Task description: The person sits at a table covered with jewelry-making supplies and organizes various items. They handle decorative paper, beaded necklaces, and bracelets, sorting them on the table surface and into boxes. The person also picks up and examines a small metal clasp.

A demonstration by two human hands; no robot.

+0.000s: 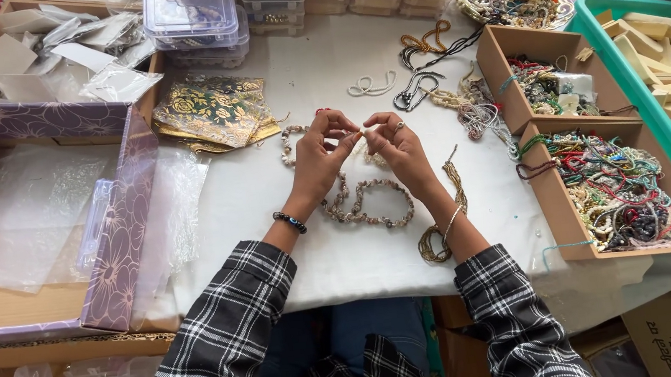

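My left hand [320, 158] and my right hand [398, 146] meet fingertip to fingertip over the white table [313, 65], pinching a thin thread or tiny bead between them. Just below the hands lies a loop of pale beads, a bracelet [371, 203], with another beaded strand [290, 143] curling past my left hand. A gold-coloured bead strand [434, 244] lies under my right wrist. Both sleeves are black-and-white plaid; a dark bead bracelet sits on my left wrist, a thin bangle on my right.
Black-and-gold patterned pouches [215, 109] lie to the upper left. A purple floral box [117, 230] with clear plastic bags stands left. Brown trays [561, 213] of tangled coloured necklaces sit right, beside a green tray [622, 76] of pale wooden blocks. Clear plastic containers [194, 19] line the back.
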